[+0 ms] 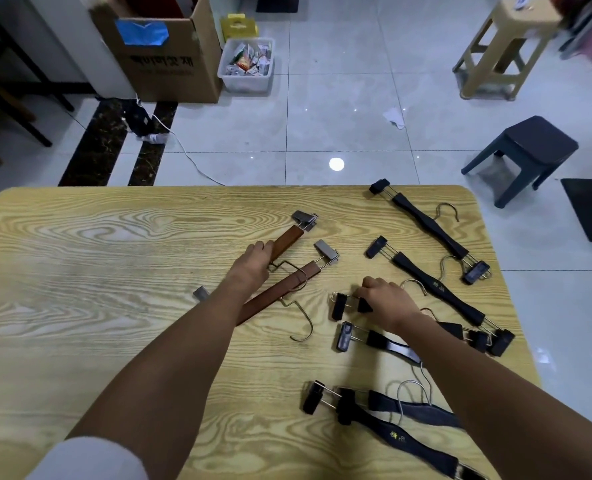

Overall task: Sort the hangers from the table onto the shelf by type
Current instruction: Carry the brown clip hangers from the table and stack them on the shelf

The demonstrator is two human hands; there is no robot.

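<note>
1. A wood-grain table (114,271) fills the lower half of the frame, and all the hangers are seen lying on it.
2. Two brown wooden clip hangers are placed at the centre of the frame, just beside each other, both slanting from lower left to upper right.
3. The upper brown hanger (289,239) is gripped by the left hand (253,268), whose fingers are curled round its bar near the middle.
4. The lower brown hanger (277,292) is left lying flat, partly hidden under the left forearm, with its metal hook turned toward the lower centre.
5. A small black hanger (339,305) right of centre is held by the right hand (388,299); the fingers are curled over its bar, beside the left clip.
6. The other black hangers (422,223) are spread across the right side of the table, from the upper right corner down to the lower right edge.
7. On the tiled floor beyond, a cardboard box (170,53) and a clear bin (248,64) are seen at upper left, and two stools at upper right.
</note>
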